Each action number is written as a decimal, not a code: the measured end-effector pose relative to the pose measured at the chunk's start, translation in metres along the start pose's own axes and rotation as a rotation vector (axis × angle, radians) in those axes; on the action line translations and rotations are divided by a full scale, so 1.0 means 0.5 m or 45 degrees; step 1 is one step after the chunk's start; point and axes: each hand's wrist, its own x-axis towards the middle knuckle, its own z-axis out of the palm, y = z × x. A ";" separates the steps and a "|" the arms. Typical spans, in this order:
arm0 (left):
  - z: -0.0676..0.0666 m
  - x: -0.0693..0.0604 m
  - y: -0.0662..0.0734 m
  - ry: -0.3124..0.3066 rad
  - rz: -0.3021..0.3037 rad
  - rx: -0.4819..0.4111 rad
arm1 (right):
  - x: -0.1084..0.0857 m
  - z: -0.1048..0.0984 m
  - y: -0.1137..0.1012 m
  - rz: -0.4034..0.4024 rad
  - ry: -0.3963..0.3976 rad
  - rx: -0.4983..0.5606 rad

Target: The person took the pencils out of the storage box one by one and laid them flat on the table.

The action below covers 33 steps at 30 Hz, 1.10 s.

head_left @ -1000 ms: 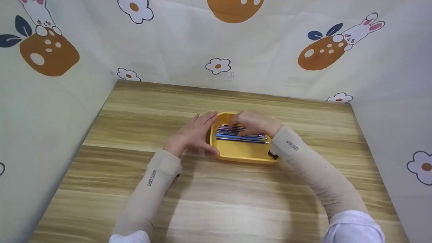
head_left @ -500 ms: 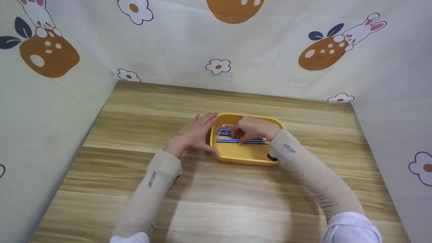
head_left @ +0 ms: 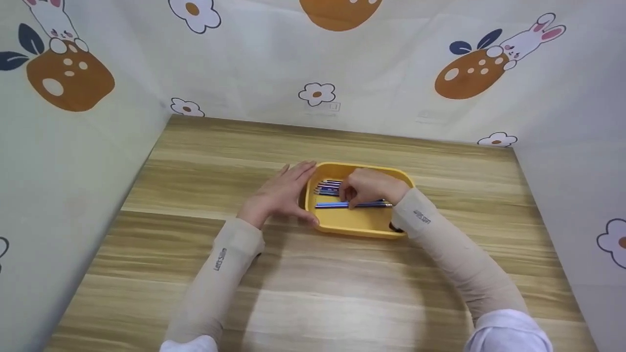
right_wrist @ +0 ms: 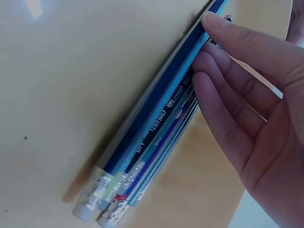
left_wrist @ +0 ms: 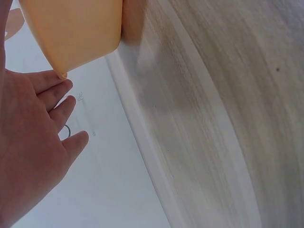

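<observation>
In the head view my left hand point(head_left: 279, 195) lies against the left end of a yellow tray point(head_left: 408, 178), its fingers and thumb spread along the rim. The left wrist view has fingertips touching the tray's corner. Inside the tray my right hand point(head_left: 371, 187) pinches a blue pencil point(right_wrist: 156, 97) between thumb and fingers. A second dark pencil seems to lie along it; the hand partly hides this. Several other pencils point(head_left: 326, 187) lie side by side behind, towards the tray's far wall. White erasers with metal bands cap the pencils' right ends.
The tray stands on a wood-grain table point(head_left: 342, 288). Pale cloth walls point(head_left: 381, 83) printed with rabbits, oranges and flowers enclose the table at the back and both sides.
The right hand's fingers have closed on the blue pencil and drawn it slightly towards the near side, leaving a gap to the other pencils. The left hand stays at the tray's end.
</observation>
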 end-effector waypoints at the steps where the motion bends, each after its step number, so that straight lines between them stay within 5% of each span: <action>1: -0.001 0.000 0.001 0.000 -0.003 -0.004 | 0.000 0.001 0.000 0.003 0.004 0.004; 17: -0.001 -0.003 0.003 0.011 0.014 -0.010 | 0.007 0.007 -0.011 -0.035 0.070 -0.164; 33: -0.002 0.001 0.000 -0.009 0.023 0.024 | 0.003 0.003 0.006 0.002 0.028 0.043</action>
